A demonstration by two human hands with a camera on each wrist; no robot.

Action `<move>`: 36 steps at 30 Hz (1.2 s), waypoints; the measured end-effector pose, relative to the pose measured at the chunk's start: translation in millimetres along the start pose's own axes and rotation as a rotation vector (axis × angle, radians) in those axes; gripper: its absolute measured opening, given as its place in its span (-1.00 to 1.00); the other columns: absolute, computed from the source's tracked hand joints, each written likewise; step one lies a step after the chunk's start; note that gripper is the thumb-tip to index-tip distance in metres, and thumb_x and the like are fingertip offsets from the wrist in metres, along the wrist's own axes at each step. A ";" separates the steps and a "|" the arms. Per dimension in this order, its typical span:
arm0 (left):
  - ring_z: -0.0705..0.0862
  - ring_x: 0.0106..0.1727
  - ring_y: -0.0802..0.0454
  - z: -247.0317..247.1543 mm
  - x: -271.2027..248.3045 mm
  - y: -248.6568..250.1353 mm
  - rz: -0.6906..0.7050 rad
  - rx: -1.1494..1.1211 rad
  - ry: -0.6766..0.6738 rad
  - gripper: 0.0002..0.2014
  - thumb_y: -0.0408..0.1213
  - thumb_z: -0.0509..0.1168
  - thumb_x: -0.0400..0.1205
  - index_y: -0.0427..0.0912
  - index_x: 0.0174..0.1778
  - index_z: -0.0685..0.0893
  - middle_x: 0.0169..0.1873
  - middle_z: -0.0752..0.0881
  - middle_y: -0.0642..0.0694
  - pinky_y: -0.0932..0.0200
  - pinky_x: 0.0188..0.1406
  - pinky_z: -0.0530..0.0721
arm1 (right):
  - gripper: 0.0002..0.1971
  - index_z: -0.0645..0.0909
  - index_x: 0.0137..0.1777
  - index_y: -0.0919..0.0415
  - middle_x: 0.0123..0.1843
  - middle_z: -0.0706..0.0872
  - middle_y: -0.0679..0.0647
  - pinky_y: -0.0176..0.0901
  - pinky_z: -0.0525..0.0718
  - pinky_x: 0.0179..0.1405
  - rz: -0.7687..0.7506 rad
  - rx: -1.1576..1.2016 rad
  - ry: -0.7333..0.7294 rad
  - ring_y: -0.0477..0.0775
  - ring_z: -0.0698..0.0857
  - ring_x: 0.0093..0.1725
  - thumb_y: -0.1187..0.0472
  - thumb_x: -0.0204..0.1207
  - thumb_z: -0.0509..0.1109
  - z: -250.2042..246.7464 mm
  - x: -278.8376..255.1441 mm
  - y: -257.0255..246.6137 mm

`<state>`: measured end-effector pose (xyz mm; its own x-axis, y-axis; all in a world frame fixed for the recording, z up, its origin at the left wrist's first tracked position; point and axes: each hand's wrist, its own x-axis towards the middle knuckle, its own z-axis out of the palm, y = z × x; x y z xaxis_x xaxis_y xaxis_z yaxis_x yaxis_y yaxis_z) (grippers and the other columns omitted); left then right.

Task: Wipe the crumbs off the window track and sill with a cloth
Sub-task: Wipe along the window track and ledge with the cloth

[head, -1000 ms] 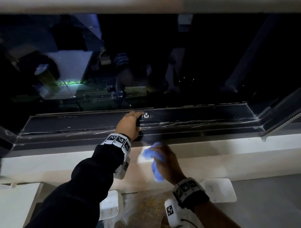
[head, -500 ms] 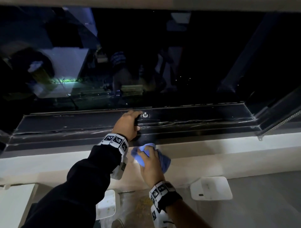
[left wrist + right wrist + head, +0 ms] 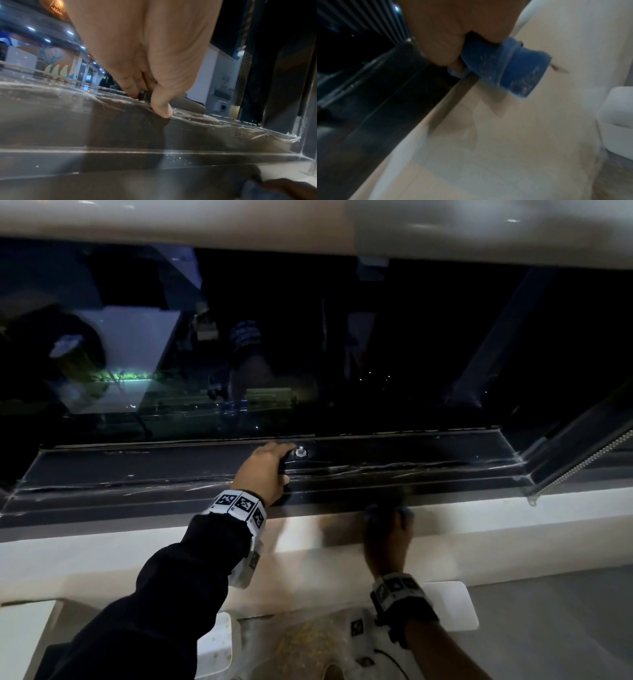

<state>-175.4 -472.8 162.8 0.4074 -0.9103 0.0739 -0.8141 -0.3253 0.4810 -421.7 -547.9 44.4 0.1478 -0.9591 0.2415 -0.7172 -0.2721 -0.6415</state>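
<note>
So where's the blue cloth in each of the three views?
Head: the blue cloth is a dim patch right of centre, at the tips of the right hand.
Left wrist: a dark blue blur, bottom right corner.
Right wrist: upper centre, bunched in the hand's grip.
Shared landmark: the dark window track.
</note>
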 end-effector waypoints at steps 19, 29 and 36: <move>0.52 0.35 -0.05 -0.1 0.3 2.3 -0.012 -0.008 -0.009 -0.35 -0.40 0.44 0.44 0.03 0.45 0.47 0.32 0.56 -0.01 0.16 0.32 0.45 | -0.85 0.73 -0.03 0.15 0.03 0.67 0.09 -0.02 0.58 0.07 -0.119 0.083 -0.125 0.08 0.59 0.09 0.24 0.45 0.37 24.9 -30.0 -34.7; 0.53 0.33 -0.07 0.1 0.7 0.8 -0.005 -0.019 -0.019 -0.34 -0.42 0.44 0.42 0.02 0.45 0.48 0.29 0.57 -0.05 0.19 0.28 0.44 | -0.66 0.73 0.11 0.23 0.16 0.64 0.11 -0.16 0.54 0.33 -0.521 0.451 -0.581 0.03 0.62 0.28 0.43 0.36 0.33 11.7 -44.6 -84.8; 0.54 0.33 -0.11 1.6 2.9 -0.2 0.011 -0.006 -0.020 -0.33 -0.42 0.45 0.40 -0.02 0.45 0.48 0.29 0.58 -0.10 0.17 0.32 0.45 | -0.46 0.56 0.42 0.20 0.43 0.49 0.09 -0.07 0.46 0.38 -0.486 0.137 -0.792 0.24 0.50 0.30 0.42 0.39 0.30 27.6 -68.5 -93.3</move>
<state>-174.7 -475.8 161.5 0.3901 -0.9187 0.0617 -0.8159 -0.3139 0.4855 -346.1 -458.9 67.6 0.8667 -0.4981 -0.0281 -0.3762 -0.6155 -0.6925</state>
